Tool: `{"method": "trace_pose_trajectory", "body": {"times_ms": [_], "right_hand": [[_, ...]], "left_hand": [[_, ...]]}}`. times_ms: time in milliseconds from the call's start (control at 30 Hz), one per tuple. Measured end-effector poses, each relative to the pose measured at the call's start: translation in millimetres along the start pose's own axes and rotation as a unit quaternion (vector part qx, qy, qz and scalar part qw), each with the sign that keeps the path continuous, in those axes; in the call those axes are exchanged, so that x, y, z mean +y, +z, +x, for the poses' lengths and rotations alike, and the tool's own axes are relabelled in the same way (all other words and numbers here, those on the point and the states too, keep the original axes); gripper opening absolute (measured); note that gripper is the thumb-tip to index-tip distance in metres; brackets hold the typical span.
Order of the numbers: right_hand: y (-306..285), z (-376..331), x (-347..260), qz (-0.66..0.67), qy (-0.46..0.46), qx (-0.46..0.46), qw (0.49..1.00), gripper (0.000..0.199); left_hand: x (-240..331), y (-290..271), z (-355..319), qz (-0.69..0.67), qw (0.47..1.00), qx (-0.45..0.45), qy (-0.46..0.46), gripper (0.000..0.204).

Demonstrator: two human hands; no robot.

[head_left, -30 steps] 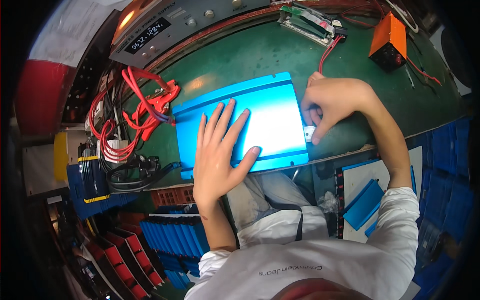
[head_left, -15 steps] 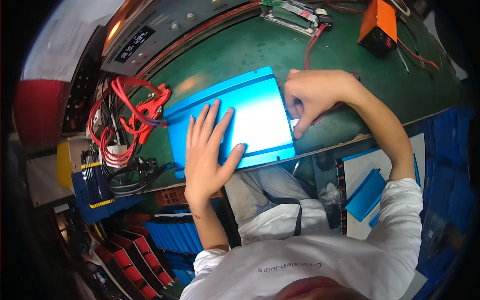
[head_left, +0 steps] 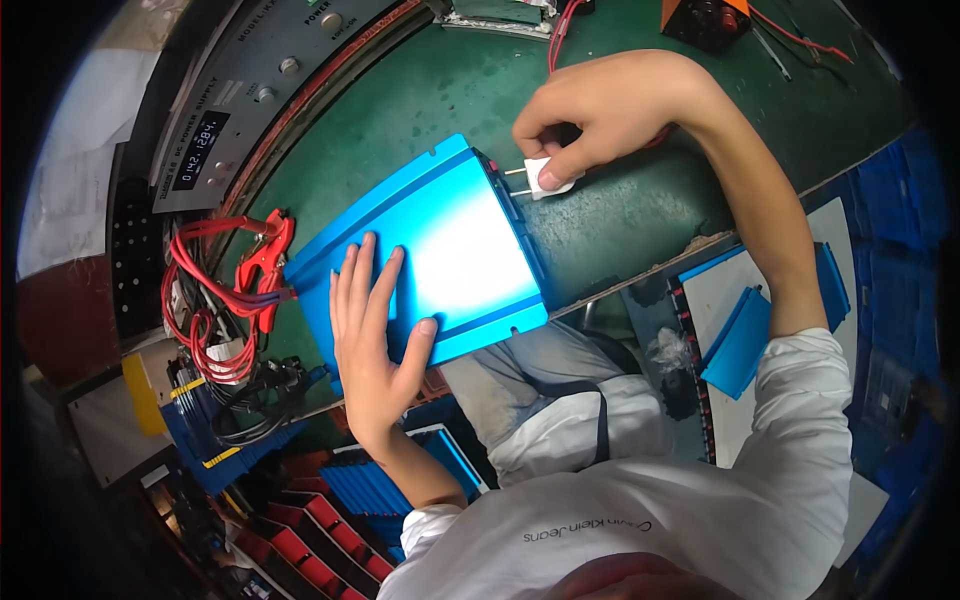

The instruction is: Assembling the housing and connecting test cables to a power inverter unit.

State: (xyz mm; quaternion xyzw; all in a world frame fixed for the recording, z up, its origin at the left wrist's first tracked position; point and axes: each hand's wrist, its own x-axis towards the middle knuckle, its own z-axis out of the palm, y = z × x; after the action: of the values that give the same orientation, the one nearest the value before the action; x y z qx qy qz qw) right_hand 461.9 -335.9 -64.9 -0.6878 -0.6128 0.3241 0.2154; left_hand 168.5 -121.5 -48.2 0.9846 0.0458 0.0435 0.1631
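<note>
A flat blue metal box (head_left: 470, 250), like a power inverter case, lies on the green workbench. My left hand (head_left: 375, 335) rests flat on its top with the fingers spread, near its left end. In my right hand (head_left: 590, 130) a white two-pin plug (head_left: 541, 178) is pinched between thumb and fingers. The plug's metal pins point left at the box's right end panel and stand just apart from it. A red clamp (head_left: 265, 268) with red cables lies beside the box's left end.
A grey bench power supply (head_left: 255, 95) with a lit display stands at the back left. An orange box (head_left: 705, 22) and an open circuit unit (head_left: 500, 15) lie at the far side. Blue metal covers (head_left: 738, 340) rest on a board at lower right. Black cables (head_left: 265, 400) hang over the left edge.
My right hand has drawn back from the box's end panel, and the plug's pins now show in the open. My left hand stays flat on the box. The whole view has shifted.
</note>
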Motion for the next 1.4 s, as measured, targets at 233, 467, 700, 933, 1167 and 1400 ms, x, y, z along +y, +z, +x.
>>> {"method": "trace_pose_trajectory", "body": {"times_ms": [233,467,700,933,1167,1400], "right_hand": [[8,9,-10,0.033,0.094,-0.082,0.992,0.033],[10,17,-2,0.044,0.042,-0.085,0.994,0.033],[14,17,3,0.131,0.043,-0.059,0.989,0.035],[10,16,-12,0.031,-0.009,-0.007,0.999,0.041],[6,24,-6,0.038,-0.026,-0.004,0.999,0.037],[13,34,-3,0.147,-0.049,0.029,0.987,0.052]], "left_hand": [[0,2,-2,-0.004,1.000,0.000,0.002,0.065],[1,1,-1,0.003,1.000,0.003,0.005,0.064],[3,-3,-1,0.005,1.000,-0.002,0.009,0.063],[4,-3,-3,0.006,1.000,-0.003,0.002,0.064],[7,-3,0,0.038,0.999,-0.006,0.010,0.060],[10,-5,4,0.073,0.997,-0.020,0.029,0.059]]}}
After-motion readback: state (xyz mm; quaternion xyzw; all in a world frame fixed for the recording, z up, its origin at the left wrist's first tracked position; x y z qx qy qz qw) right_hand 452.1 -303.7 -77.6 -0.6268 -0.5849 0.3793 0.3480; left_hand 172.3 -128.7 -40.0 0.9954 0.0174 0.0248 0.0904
